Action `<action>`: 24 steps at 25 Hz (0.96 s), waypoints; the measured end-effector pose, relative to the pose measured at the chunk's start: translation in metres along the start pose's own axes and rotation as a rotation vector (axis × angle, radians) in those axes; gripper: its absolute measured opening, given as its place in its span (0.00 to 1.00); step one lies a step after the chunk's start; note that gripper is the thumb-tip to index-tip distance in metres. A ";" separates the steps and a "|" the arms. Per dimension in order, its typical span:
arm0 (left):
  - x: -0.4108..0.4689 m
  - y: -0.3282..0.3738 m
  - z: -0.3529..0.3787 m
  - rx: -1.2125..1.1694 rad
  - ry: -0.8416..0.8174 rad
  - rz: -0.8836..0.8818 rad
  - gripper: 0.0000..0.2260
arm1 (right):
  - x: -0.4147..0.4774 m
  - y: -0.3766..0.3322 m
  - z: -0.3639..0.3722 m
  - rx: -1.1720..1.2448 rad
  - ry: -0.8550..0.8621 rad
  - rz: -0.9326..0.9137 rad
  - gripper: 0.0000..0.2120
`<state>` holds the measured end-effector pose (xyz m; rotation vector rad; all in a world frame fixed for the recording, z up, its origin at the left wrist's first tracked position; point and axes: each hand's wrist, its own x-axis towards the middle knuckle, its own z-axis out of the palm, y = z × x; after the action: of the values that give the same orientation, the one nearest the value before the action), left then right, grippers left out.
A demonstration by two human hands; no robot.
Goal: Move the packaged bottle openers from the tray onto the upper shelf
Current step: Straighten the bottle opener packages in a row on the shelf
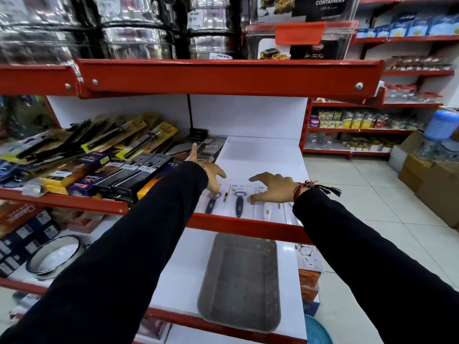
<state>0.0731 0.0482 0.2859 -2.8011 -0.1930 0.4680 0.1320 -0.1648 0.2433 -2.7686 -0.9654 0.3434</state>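
Observation:
Three packaged bottle openers lie side by side along the front of the upper white shelf [258,157]: a dark-handled one at the left [211,203], a dark-handled one in the middle [239,203] and a white-handled one at the right [268,207]. My left hand [211,173] hovers with its fingers spread over the left package, fingertips touching its top. My right hand [273,188] rests palm down, fingers apart, over the top of the right package. The grey tray [242,281] sits on the shelf below with nothing in it.
Boxed and carded kitchen tools [99,165] crowd the left of the upper shelf, with metal graters [211,145] behind my left hand. A red shelf edge [223,75] overhangs above. A round steel sieve [53,259] lies left of the tray. Cardboard boxes [432,180] stand on the floor at the right.

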 end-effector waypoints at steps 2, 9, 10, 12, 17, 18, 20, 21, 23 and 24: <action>-0.002 -0.011 0.005 -0.045 -0.083 0.007 0.35 | 0.003 -0.011 0.005 -0.018 -0.052 -0.013 0.38; -0.006 -0.019 0.025 -0.162 -0.133 0.112 0.41 | 0.005 -0.020 0.022 -0.102 -0.128 0.013 0.47; -0.008 -0.020 0.025 -0.150 -0.130 0.112 0.40 | 0.006 -0.022 0.023 -0.107 -0.120 0.015 0.47; -0.011 -0.021 0.025 -0.130 -0.126 0.114 0.39 | 0.007 -0.025 0.024 -0.121 -0.101 0.011 0.46; -0.015 -0.018 0.025 -0.045 -0.094 0.123 0.39 | 0.010 -0.024 0.029 -0.127 -0.085 0.023 0.48; -0.016 -0.018 0.024 -0.055 -0.104 0.120 0.39 | 0.011 -0.023 0.031 -0.126 -0.082 0.025 0.47; -0.016 -0.017 0.022 -0.073 -0.121 0.113 0.39 | 0.012 -0.023 0.032 -0.121 -0.068 0.034 0.46; -0.016 -0.016 0.021 -0.077 -0.129 0.109 0.39 | 0.012 -0.023 0.033 -0.118 -0.064 0.039 0.45; -0.018 -0.015 0.019 -0.044 -0.127 0.096 0.38 | 0.010 -0.024 0.032 -0.114 -0.060 0.034 0.45; -0.019 -0.014 0.018 -0.015 -0.115 0.087 0.38 | 0.008 -0.023 0.031 -0.099 -0.054 0.026 0.46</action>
<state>0.0484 0.0625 0.2796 -2.8073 -0.0998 0.6512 0.1162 -0.1390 0.2182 -2.8772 -0.9853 0.3857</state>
